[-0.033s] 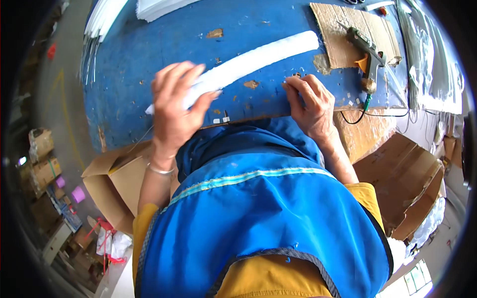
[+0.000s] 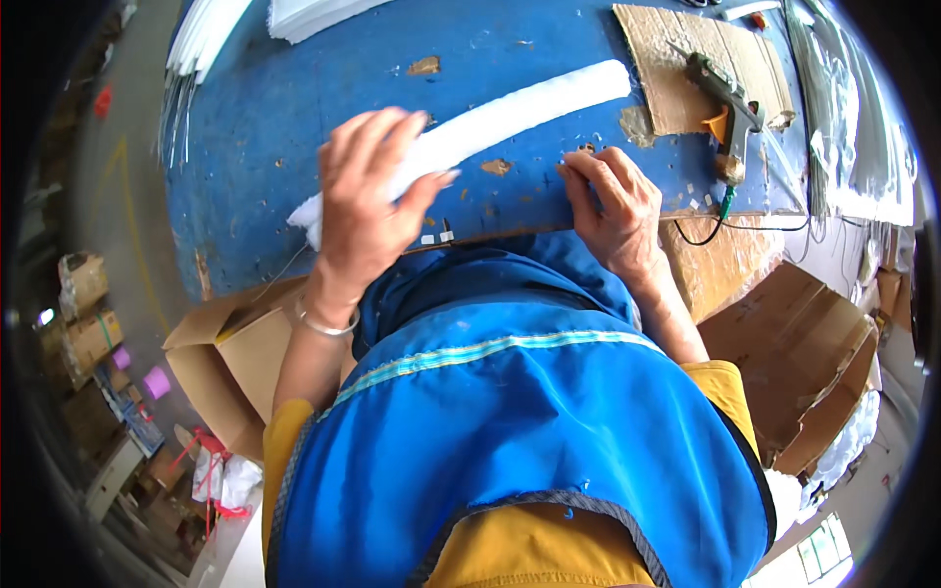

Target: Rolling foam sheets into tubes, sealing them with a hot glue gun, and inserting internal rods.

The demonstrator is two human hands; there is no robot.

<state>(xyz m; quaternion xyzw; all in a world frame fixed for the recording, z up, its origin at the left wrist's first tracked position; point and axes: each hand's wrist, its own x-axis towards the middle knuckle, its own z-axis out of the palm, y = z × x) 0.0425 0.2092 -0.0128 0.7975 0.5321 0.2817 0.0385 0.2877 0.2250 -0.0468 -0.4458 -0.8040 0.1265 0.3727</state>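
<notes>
- Nearest me I see the blue apron (image 2: 510, 431) filling the lower view, with both forearms rising from it toward the blue table (image 2: 294, 127).
- My left hand (image 2: 368, 211) lies over the near-left end of the long white foam strip (image 2: 510, 113), fingers draped across it and thumb curled beneath; I judge it a loose grasp on that end.
- My right hand (image 2: 613, 206) rests apart from the strip, to its near right, fingertips pressed on the table edge, holding nothing that I can see.
- The strip's long axis runs from near-left to far-right, so the left hand is clearly closer.
- Farther right, a glue gun (image 2: 725, 103) lies on a cardboard sheet (image 2: 667, 59).
</notes>
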